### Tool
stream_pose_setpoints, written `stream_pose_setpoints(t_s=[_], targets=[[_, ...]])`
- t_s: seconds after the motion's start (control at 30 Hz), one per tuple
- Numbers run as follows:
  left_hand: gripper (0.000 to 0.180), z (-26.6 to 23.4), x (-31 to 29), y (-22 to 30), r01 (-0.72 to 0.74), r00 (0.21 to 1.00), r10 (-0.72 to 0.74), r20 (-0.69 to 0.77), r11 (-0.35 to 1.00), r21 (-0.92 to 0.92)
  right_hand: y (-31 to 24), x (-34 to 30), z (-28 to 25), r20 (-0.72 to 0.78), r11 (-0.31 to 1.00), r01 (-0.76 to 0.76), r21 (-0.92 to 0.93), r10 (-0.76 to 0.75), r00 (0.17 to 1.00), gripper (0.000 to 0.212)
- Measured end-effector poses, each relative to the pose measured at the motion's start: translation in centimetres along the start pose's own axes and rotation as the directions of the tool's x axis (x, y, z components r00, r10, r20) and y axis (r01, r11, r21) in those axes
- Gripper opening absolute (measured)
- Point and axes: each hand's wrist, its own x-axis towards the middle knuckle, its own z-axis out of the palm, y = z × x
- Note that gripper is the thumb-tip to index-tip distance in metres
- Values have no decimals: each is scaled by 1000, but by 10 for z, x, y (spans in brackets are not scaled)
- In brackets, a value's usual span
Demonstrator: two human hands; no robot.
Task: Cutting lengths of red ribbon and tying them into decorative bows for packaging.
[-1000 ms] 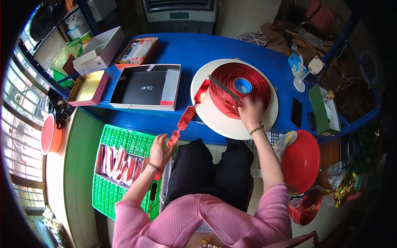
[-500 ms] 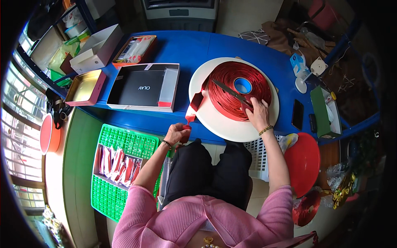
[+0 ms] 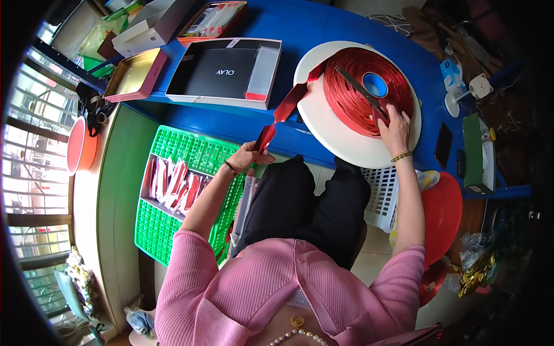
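Observation:
A big roll of shiny red ribbon lies flat on a round cream-white board, wound round a blue core. From its left side a loose red ribbon strip runs over the board's edge, twisted partway. My left hand pinches this strip beyond the table's near edge, above my lap. My right hand is closed on a pair of scissors with red handles. Their dark blades point to the far left above the roll, beside the core.
On the blue table stand an open black-and-white box, a gold-lined tin and a dark phone. A green crate with several wrapped red pieces is at my left. A red stool-like round is at my right.
The whole view has shifted, so the table sits higher in the picture. My left hand has moved away from the roll, drawing the ribbon strip out longer and straighter. The right hand still holds the scissors.

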Motion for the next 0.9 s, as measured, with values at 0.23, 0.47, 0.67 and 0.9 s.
stream_pose_setpoints(t_s=[0.23, 0.47, 0.67, 0.9], targets=[[50, -18, -30, 19, 132, 991, -135, 22, 986, 106, -2, -1, 0, -14, 999, -13, -45, 13, 1000, 38], [38, -54, -63, 2, 189, 982, -189, -9, 980, 56, 0, 3, 0, -37, 998, -3, -65, 1, 999, 38], [20, -45, -85, 6, 202, 973, -92, -212, 786, 585, -5, 1, -1, -91, 999, -6, 40, 10, 996, 36], [10, 2, -132, 17, 170, 668, 630, -397, 390, 905, -45, -23, -23, -185, 866, -94, 491, 208, 960, 27]])
